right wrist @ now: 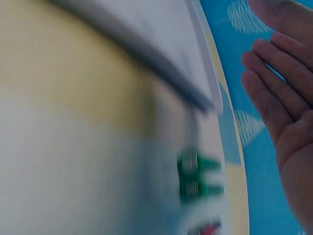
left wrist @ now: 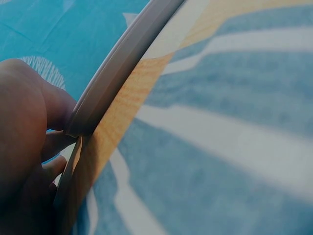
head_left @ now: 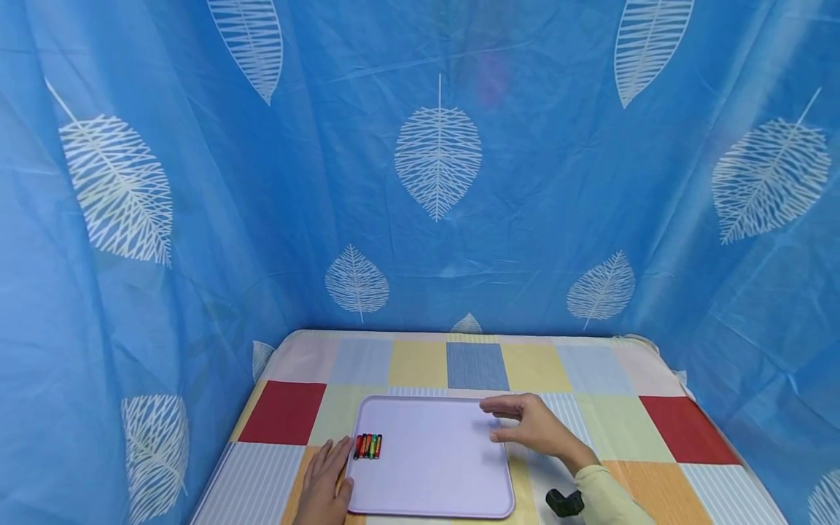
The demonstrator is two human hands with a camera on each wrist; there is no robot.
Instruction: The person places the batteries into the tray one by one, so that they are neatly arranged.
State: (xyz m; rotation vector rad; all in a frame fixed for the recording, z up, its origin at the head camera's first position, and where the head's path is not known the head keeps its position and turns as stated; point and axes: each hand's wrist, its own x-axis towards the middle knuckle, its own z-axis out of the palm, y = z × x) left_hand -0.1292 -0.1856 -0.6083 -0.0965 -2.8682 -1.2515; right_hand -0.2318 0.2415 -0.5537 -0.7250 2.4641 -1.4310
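Observation:
A pale purple tray (head_left: 433,467) lies on the patchwork tablecloth. Near its left edge, several small red, orange and green cylinders (head_left: 368,446) with dark ends stand out, side by side in a row; they look like batteries. My left hand (head_left: 324,477) rests at that edge, fingers extended; in the left wrist view the hand (left wrist: 29,132) touches the rim of the tray (left wrist: 115,73). Over the tray's far right corner my right hand (head_left: 528,423) hovers, thumb apart from the fingers, holding nothing. Beyond the tray corner, two blurred green items (right wrist: 193,174) show in the right wrist view.
A blurred dark and red item (right wrist: 208,229) sits close to the green ones. Beside my right sleeve is a black device (head_left: 564,502). Blue leaf-print curtains (head_left: 440,255) enclose the table at the back and both sides.

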